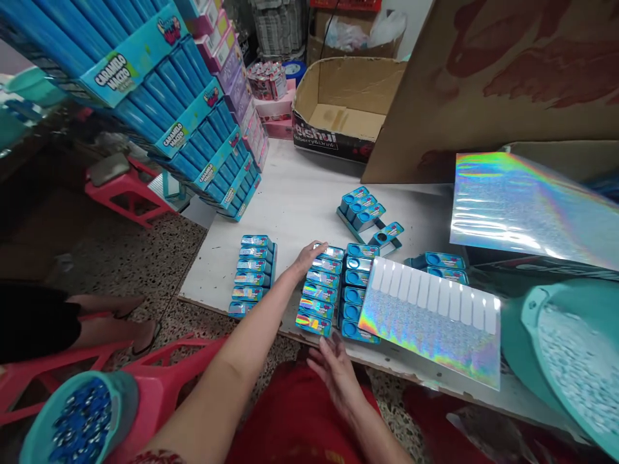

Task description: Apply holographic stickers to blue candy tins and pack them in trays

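Note:
A row of small blue boxes (320, 293) with shiny silvery film on their tops lies in front of me. My left hand (309, 256) is curled around the far left end of this row. Below its near end, my right hand (336, 367) is held with fingers apart and nothing in it. Directly to the right is a second row of blue boxes (354, 295) with round recesses in their tops. Its right side is partly covered by a holographic sticker sheet (432, 319) with blank strips along its upper part. Another filmed row of blue boxes (248, 277) sits to the left.
Tall stacked blue display trays (174, 138) stand at the back left. A partly filled tray (370, 216), an open carton (345, 106) and another holographic sheet (527, 206) lie farther back. Teal tubs (532, 322) flank me; a person's leg (106, 332) shows at left.

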`<state>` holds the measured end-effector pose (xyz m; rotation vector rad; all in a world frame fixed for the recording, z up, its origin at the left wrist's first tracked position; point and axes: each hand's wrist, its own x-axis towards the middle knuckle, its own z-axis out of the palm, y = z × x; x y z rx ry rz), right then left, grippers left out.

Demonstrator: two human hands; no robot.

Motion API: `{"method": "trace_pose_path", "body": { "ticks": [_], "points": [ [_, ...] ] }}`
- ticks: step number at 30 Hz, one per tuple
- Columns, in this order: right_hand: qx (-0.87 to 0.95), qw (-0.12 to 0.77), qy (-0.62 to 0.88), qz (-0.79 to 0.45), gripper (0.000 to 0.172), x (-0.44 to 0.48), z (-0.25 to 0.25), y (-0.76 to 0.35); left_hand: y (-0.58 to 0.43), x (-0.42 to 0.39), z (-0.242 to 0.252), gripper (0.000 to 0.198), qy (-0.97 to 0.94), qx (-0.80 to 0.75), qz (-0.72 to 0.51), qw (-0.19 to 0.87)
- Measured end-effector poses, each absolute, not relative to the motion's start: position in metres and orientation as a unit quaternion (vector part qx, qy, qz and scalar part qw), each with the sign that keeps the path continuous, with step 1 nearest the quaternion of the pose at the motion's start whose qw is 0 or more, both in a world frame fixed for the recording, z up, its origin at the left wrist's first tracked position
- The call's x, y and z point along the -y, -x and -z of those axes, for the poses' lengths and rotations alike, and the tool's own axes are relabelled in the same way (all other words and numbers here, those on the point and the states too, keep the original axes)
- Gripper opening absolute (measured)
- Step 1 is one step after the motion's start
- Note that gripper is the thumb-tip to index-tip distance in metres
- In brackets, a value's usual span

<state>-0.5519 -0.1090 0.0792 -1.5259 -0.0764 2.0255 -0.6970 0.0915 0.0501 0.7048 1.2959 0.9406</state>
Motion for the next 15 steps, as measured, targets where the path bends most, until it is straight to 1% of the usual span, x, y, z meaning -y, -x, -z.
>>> {"method": "trace_pose_path", "body": {
  "ticks": [2,4,7,10,15],
  "points": [
    [-0.016,0.342,0.565,-0.751,0.080,0.107,-0.071,0.557,0.696,-0.080,-0.050,0.042,-0.286,-0.564,-0.420,0.651],
    [-0.019,0.355,0.545,-0.759,0.082,0.102,-0.071,0.559,0.697,-0.062,-0.053,0.041,-0.258,-0.563,-0.435,0.654],
    [-0.017,0.326,0.521,-0.789,0.083,0.102,-0.078,0.557,0.698,-0.035,-0.058,0.042,-0.220,-0.559,-0.456,0.657],
    [-0.027,0.299,0.529,-0.794,0.085,0.110,-0.084,0.555,0.697,-0.016,-0.062,0.038,-0.212,-0.563,-0.466,0.649],
    [-0.024,0.281,0.533,-0.798,0.090,0.125,-0.100,0.561,0.696,-0.002,-0.078,0.029,-0.315,-0.616,-0.431,0.579]
  ]
}}
